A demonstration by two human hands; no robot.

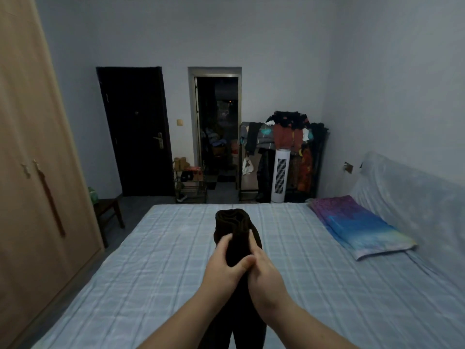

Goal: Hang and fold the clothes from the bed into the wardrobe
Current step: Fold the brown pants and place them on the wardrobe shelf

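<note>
Head view: left hand [227,258] and right hand [261,267] both gripped a dark garment [235,224], bunched, raised above the bed [156,260], tail hanging toward the person. Likely gathered for folding. Wardrobe [37,159] stood at left, doors closed.

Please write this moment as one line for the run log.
left hand: grips dark garment | right hand: grips same garment | garment: held bunched above bed | wardrobe: doors closed
</note>
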